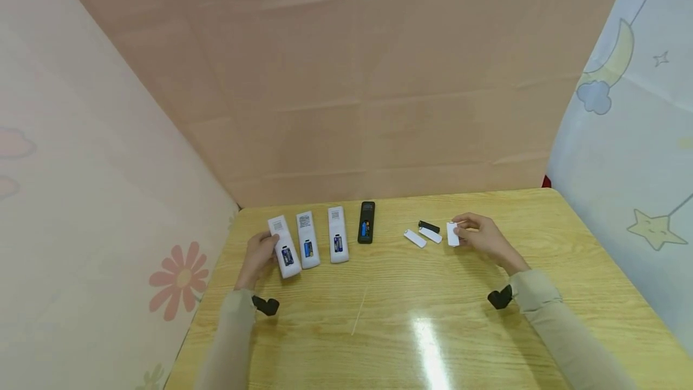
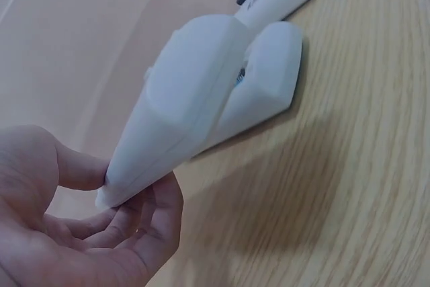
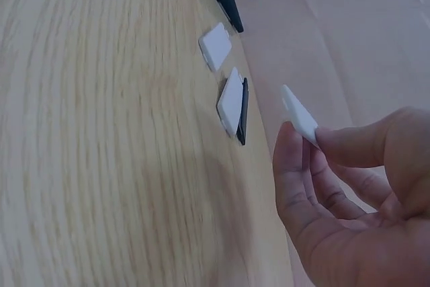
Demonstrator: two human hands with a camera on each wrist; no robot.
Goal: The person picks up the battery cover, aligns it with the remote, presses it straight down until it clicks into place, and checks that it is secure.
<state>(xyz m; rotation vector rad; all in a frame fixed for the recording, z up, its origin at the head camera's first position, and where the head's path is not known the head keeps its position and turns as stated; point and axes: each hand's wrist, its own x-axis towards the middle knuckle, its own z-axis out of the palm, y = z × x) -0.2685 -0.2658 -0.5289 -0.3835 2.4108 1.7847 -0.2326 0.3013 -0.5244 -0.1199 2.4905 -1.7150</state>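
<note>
My left hand (image 1: 261, 253) grips a white remote control (image 1: 278, 229) by its far end, thumb on one face and fingers beneath; the left wrist view shows that remote (image 2: 181, 92) raised off the table. Its battery bay is uncovered, with batteries (image 1: 287, 256) inside. Between thumb and fingertips, my right hand (image 1: 482, 236) pinches a white battery cover (image 1: 452, 233). In the right wrist view this cover (image 3: 300, 113) is held above the tabletop. Left of that hand lie two more white covers (image 1: 415, 238) and a black cover (image 1: 429, 226), one white one touching the black.
Two further white remotes, a nearer one (image 1: 305, 224) and another (image 1: 337, 230), lie right of the held one, bays uncovered with batteries showing. A black remote (image 1: 368, 212) lies beyond them. The wooden table (image 1: 346, 306) meets a draped backdrop (image 1: 352, 107) at its far edge.
</note>
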